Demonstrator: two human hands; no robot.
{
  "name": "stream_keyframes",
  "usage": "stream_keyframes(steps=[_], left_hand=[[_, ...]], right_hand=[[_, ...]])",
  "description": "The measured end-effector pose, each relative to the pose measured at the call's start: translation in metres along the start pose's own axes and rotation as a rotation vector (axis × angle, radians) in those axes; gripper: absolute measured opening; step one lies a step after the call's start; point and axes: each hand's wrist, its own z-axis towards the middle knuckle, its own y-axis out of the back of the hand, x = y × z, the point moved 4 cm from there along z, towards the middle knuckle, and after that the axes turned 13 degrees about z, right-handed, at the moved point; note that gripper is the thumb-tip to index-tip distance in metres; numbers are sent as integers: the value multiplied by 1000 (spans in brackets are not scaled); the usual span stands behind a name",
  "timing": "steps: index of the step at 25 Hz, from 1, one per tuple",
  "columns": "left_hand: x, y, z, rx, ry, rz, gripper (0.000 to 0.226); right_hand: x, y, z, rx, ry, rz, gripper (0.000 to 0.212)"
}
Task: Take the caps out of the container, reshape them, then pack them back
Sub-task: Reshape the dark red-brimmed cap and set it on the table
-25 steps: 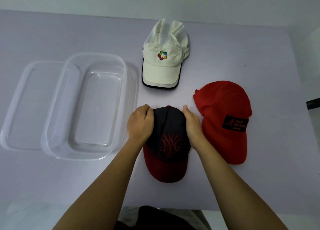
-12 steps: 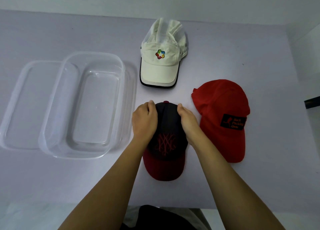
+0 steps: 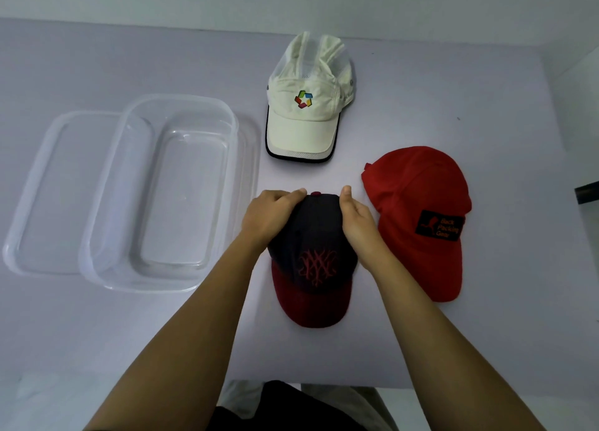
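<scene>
The clear container (image 3: 181, 98) stands open at the left, ready for repacking. The left hand (image 3: 270, 215) and right hand (image 3: 355, 218) curl round the crown of the dark cap (image 3: 312, 255) from either side, seemingly squeezing it into shape on the counter (image 3: 486, 106). Beyond lies the cream cap (image 3: 308, 122); rightmost, the red cap (image 3: 418, 210).

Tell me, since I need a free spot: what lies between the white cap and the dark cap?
Nothing: the head view shows only bare table between the white cap and the dark cap.
</scene>
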Motion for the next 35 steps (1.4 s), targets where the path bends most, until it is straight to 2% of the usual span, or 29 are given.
stream_keyframes(steps=[2,4,6,13,15,20,24,28,31,35], left_hand=[[2,-3,-1,108,26,-107,41],[3,-2,0,119,35,-125,37],[3,-1,0,127,41,-149,35],[2,-2,-3,113,26,-127,48],[2,-4,-5,116,6,-133,52],[6,-4,-3,93,3,-121,42],[5,-2,0,49,-1,-66,44],[15,3,6,-35,60,56,38],[17,4,9,-67,107,87,37],[14,3,14,-75,142,150,34]], right_hand=[[2,2,0,89,-51,-80,60],[2,1,2,191,-109,-219,66],[0,1,5,249,-137,-251,70],[-15,-2,13,301,-204,-52,77],[-18,-4,13,316,-233,89,69],[-20,-3,14,203,-157,91,60],[-14,-3,13,193,-115,54,32],[-8,9,23,82,-122,-218,52],[-5,12,28,-35,-104,-302,53],[-4,6,30,-100,-122,-410,56]])
